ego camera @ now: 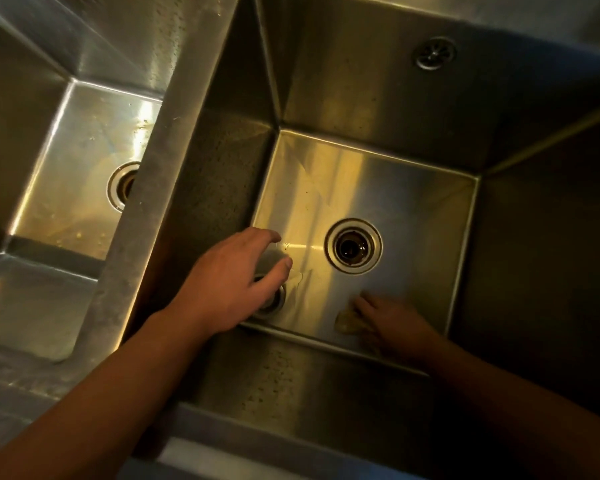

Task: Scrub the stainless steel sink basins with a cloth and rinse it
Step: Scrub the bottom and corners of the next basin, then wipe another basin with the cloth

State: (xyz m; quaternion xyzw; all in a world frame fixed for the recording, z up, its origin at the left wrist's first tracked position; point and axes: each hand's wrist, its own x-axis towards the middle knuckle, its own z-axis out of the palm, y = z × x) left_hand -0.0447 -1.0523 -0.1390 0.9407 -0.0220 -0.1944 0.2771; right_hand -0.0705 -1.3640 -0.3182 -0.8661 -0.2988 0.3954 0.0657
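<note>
I look down into the right steel basin [371,188], whose floor is wet and shiny around its open drain [353,246]. My right hand [392,325] lies on a small yellowish cloth [346,323] and presses it against the basin floor near the front edge; the hand is blurred. My left hand [238,282] reaches into the basin's front left corner with fingers spread and relaxed, holding nothing. Under it a round metal drain strainer [270,303] lies loose on the floor, partly hidden by the hand.
The left basin [80,161] sits beyond the dividing wall [153,188], with its own drain [123,185] and specks of dirt. An overflow fitting [433,53] is set in the right basin's back wall. The side walls are speckled with droplets.
</note>
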